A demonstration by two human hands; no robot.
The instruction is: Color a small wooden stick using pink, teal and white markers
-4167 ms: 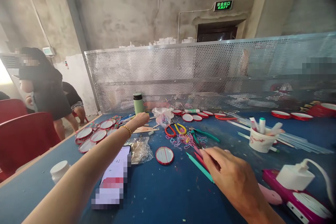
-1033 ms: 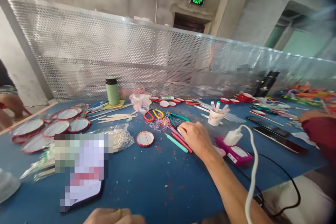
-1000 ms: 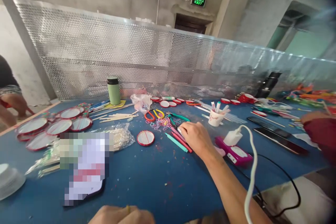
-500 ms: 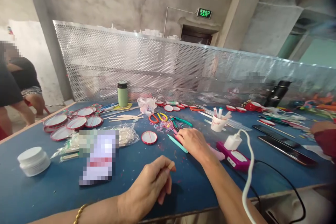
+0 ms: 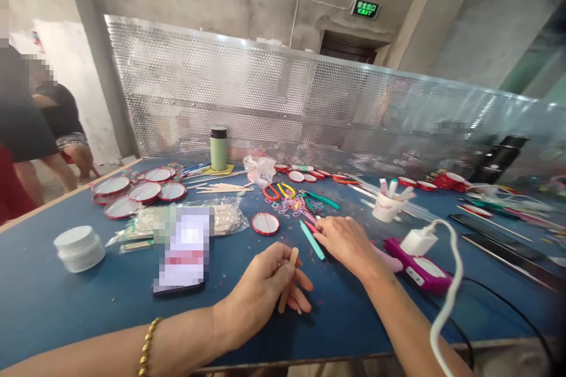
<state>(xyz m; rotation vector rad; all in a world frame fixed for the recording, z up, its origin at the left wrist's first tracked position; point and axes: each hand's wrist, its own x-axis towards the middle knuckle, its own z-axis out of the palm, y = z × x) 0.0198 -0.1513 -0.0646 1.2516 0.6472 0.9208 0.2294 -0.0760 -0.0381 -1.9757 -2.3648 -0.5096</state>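
We hold a flat, pale wooden stick in our left hand, pinned under the thumb, with the fingers half curled and slightly spread behind it. The stick slants, its two ends poking out above and below the thumb, over the blue tabletop near its front edge. A gold beaded bracelet circles our left wrist.

Our right hand lies palm down with bent fingers over the end of a slim red pen; we cannot tell whether it grips anything. Just beside it lies a turquoise capped pen. Beyond these, we see teal-handled pliers by a heap of small pink and purple curly pieces. A round, red-rimmed white disc lies between the heap and a clear plastic bag of pale sticks.
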